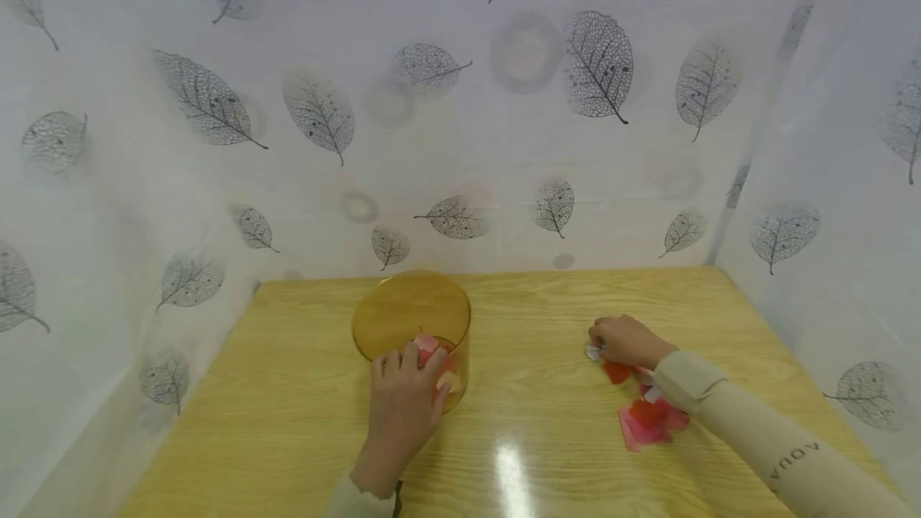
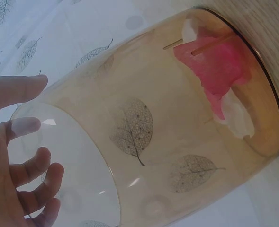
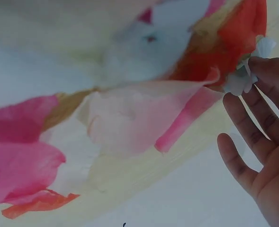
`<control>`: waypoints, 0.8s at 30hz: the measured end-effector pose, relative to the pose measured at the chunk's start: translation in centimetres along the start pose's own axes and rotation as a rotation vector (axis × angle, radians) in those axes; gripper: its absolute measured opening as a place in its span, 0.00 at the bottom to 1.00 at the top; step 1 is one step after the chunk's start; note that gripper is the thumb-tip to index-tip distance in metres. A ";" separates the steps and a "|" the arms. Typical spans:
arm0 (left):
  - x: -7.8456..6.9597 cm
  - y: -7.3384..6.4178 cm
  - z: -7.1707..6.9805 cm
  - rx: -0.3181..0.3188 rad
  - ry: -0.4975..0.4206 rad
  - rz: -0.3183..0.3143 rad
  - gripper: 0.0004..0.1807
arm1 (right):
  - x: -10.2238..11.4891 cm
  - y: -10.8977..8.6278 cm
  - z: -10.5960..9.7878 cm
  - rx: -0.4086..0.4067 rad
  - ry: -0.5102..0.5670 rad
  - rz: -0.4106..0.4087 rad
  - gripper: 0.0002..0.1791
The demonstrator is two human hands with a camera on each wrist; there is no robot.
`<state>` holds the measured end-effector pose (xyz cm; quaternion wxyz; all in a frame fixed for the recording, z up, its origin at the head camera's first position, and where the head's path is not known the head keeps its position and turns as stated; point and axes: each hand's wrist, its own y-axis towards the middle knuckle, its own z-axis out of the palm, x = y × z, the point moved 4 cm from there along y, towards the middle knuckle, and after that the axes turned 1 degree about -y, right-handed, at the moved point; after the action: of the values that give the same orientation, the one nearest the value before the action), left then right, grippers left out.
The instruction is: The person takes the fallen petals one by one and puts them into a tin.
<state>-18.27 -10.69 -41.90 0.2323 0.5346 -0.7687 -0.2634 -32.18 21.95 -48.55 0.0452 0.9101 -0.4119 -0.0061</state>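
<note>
Small white flower piece of thin petals (image 3: 236, 82), looking like cloth or paper, is pinched between thumb and fingertip of the right hand (image 1: 629, 340), just above the right side of the table; the other fingers lie apart. It should weigh next to nothing and bend easily, so a light pinch where the petals gather would serve better than a squeeze on their edges, which could crease or tear.

Beside it, near the right sleeve, lies a loose heap of pink, red and white soft petals (image 1: 647, 414). These look equally limp and may cling or overlap, so lifting by one edge might drag neighbours along.

Well apart to the left is an amber, see-through, wide-mouthed container (image 1: 406, 306), glass or hard plastic; whether it leans I cannot tell. It holds bright pink petals (image 2: 220, 66) and a thin brown stick (image 2: 215, 45). Its wall is likely stiff, smooth and slippery, perhaps breakable; the rim or upper side seems the best hold. The left hand (image 1: 403, 398) is there with fingers spread and loosely bent, thumb apart; how firmly it presses, I cannot tell.

All rests on a yellow wood-grain table (image 1: 288, 438), before a pale sheet with grey leaf prints (image 1: 468, 134).
</note>
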 end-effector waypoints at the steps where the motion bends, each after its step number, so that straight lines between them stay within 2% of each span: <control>1: 0.0 0.0 0.0 0.001 0.002 0.001 0.27 | 0.0 0.1 -0.2 -0.006 0.001 -0.002 0.09; 6: 0.1 0.0 0.0 0.002 0.004 0.000 0.27 | 0.4 1.7 -2.6 -0.061 0.017 -0.015 0.07; 11: 0.3 0.0 -0.1 -0.004 0.008 -0.001 0.27 | 2.4 5.3 -7.2 -0.179 0.063 -0.073 0.06; 15: 0.4 0.0 -0.1 -0.005 0.006 0.002 0.27 | 6.2 8.6 -11.7 -0.266 0.072 -0.156 0.04; 18: 0.4 0.0 0.1 -0.001 0.001 0.000 0.27 | 9.7 10.9 -14.2 -0.301 0.058 -0.234 0.03; 21: 0.4 0.0 0.2 0.002 -0.004 -0.002 0.27 | 13.2 13.0 -15.4 -0.319 0.040 -0.324 0.02; 24: 0.4 0.1 0.5 0.000 -0.010 0.000 0.27 | 16.2 14.7 -15.5 -0.286 0.018 -0.372 0.02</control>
<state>-18.75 -10.98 -42.16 0.2282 0.5331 -0.7701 -0.2660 -31.73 1.38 -31.42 0.1755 0.9546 -0.2317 -0.0646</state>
